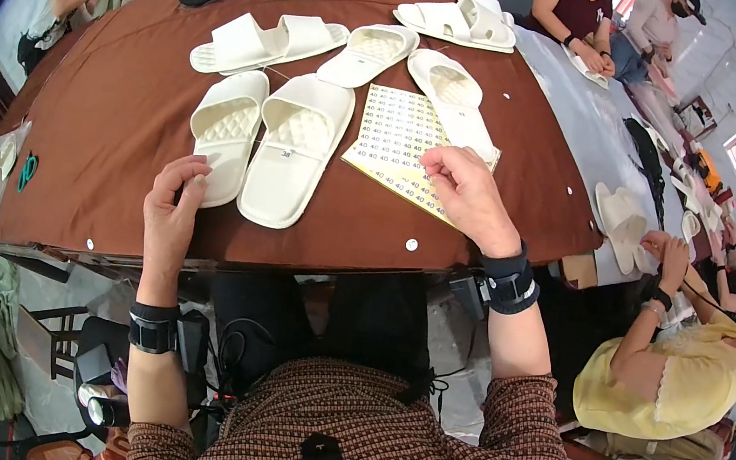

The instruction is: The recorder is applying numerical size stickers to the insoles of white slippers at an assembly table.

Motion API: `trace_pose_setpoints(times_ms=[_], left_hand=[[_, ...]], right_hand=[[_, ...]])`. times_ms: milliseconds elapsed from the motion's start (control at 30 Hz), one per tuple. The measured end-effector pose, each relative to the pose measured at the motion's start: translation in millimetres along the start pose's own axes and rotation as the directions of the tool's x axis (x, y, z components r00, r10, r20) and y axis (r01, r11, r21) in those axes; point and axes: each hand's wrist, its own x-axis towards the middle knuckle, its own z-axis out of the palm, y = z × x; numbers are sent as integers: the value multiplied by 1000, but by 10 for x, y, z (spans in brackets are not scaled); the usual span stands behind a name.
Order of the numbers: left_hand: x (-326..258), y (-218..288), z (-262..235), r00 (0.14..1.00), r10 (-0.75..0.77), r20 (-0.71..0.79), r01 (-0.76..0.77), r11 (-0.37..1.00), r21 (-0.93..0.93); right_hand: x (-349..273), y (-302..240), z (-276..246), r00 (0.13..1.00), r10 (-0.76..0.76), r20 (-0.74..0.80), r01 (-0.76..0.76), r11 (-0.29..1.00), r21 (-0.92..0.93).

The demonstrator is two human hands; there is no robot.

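A pair of cream slippers lies nearest me, the left slipper (228, 143) beside the right slipper (291, 163). The right slipper has a small printed sticker on its insole. My left hand (174, 189) is at the outer edge of the left slipper's heel, fingers curled with the thumb against them; whatever they pinch is hidden. Over the right part of a yellow-edged sticker sheet (391, 130), my right hand (472, 193) has thumb and forefinger pressed together. Anything between them is too small to make out. Another slipper (453, 96) partly covers the sheet, its heel near my right knuckles.
More cream slippers (267, 45) lie farther back on the brown tablecloth (108, 137). Small round white stickers (412, 245) dot the cloth. At far left are green scissors (27, 173) and a clear bag (1, 174). Co-workers sit around; one in yellow (677, 377) handles a slipper at right.
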Motion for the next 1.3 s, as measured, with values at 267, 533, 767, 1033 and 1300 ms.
trace_pose_setpoints(times_ms=[267, 533, 767, 1033, 1300], left_hand=[[1, 1, -4, 1000, 18, -1, -18, 1000, 11], [4, 15, -11, 1000, 21, 6, -21, 1000, 17], [2, -23, -4, 999, 42, 1, -42, 999, 21], [0, -15, 5, 1000, 13, -5, -13, 1000, 18], [2, 3, 2, 999, 31, -9, -31, 999, 32]], right_hand=[[-12, -181, -27, 996, -73, 50, 84, 957, -277], [-10, -124, 35, 999, 2, 52, 9, 978, -209], [-18, -111, 50, 999, -7, 47, 16, 982, -188], [-41, -76, 57, 999, 16, 41, -9, 987, -163], [-69, -34, 73, 999, 19, -38, -21, 998, -57]])
